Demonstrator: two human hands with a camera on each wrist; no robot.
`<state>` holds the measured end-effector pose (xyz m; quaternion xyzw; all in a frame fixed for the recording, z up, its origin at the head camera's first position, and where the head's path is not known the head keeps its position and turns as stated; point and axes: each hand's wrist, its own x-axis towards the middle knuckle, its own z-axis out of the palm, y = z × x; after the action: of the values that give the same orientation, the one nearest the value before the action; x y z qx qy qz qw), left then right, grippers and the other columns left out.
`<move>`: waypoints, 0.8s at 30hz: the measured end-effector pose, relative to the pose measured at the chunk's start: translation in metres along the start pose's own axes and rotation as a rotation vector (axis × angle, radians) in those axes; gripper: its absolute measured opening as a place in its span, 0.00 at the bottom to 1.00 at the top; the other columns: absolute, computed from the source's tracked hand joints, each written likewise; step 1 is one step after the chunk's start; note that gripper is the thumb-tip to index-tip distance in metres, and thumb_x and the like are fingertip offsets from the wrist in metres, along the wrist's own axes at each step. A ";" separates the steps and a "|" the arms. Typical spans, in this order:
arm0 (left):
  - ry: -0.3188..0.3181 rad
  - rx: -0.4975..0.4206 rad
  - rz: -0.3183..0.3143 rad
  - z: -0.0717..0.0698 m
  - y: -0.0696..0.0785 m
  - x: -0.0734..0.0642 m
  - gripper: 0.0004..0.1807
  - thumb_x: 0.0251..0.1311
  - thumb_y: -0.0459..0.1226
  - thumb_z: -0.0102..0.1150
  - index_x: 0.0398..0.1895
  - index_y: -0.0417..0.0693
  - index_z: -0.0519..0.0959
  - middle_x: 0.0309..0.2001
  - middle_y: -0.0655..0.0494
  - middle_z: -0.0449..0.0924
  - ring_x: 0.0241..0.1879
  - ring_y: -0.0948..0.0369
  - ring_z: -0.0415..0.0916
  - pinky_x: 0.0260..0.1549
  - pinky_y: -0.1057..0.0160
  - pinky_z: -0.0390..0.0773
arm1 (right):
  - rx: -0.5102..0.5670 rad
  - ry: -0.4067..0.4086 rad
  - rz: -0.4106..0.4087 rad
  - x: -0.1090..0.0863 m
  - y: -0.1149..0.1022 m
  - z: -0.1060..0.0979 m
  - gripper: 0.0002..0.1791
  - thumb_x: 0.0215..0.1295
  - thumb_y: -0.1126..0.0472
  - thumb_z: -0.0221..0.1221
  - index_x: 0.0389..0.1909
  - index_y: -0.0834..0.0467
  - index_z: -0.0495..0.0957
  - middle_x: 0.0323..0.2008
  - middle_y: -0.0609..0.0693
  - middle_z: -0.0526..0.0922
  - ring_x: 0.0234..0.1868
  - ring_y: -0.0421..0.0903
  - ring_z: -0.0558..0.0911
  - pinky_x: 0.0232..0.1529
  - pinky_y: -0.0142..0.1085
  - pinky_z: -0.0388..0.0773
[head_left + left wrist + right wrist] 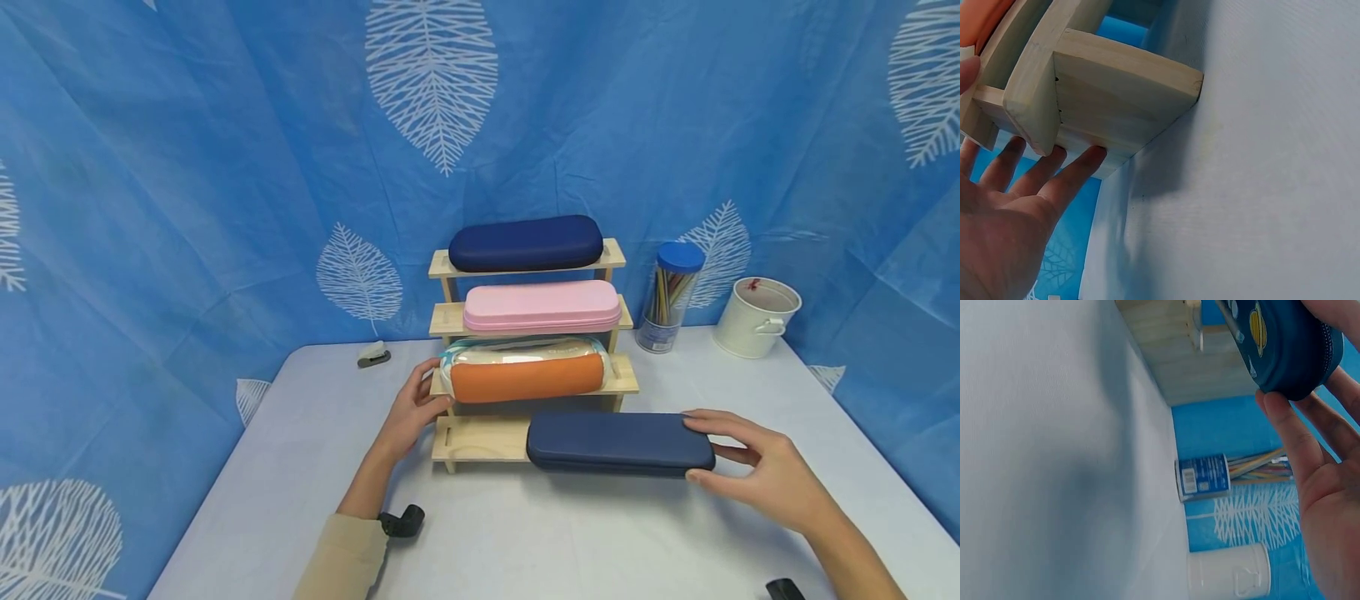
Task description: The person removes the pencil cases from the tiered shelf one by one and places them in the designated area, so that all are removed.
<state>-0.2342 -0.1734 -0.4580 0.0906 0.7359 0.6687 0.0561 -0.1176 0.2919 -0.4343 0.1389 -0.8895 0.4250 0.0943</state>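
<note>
My right hand [765, 467] grips the right end of a dark navy pencil case [618, 442], thumb in front and fingers at the back. The case overlaps the right part of the lowest step of a wooden stepped rack [480, 439]. Planet pictures show on one face of the case [1285, 344] in the right wrist view. At the rack's left side, my left hand [408, 408] holds the end of the second step from the bottom, thumb in front. An orange pencil case [528, 379] with a clear top lies on that step, a pink case [542, 306] above it, a navy one [527, 243] on top.
Right of the rack stands a clear jar [663, 304] with a blue lid and thin sticks inside. Beside it is a white bucket [756, 321]. A small stapler [373, 354] lies at the back left of the white table [300, 467]. Blue cloth [225, 167] hangs behind.
</note>
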 end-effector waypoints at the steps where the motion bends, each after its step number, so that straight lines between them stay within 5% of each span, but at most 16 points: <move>1: 0.001 0.001 -0.001 0.000 0.000 0.000 0.36 0.59 0.39 0.64 0.69 0.62 0.60 0.63 0.50 0.70 0.53 0.51 0.75 0.45 0.51 0.77 | 0.001 0.002 0.003 -0.001 0.001 -0.002 0.32 0.47 0.57 0.75 0.57 0.48 0.78 0.57 0.49 0.74 0.55 0.26 0.70 0.42 0.24 0.76; 24: 0.000 -0.007 -0.027 0.000 -0.001 0.000 0.35 0.59 0.40 0.64 0.69 0.66 0.60 0.61 0.53 0.71 0.53 0.52 0.75 0.45 0.51 0.77 | -0.029 0.096 0.084 -0.026 0.028 -0.038 0.34 0.48 0.59 0.74 0.59 0.57 0.76 0.55 0.28 0.69 0.53 0.21 0.66 0.40 0.18 0.73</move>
<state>-0.2341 -0.1734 -0.4590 0.0805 0.7346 0.6705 0.0657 -0.1005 0.3426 -0.4386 0.0794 -0.8951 0.4217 0.1207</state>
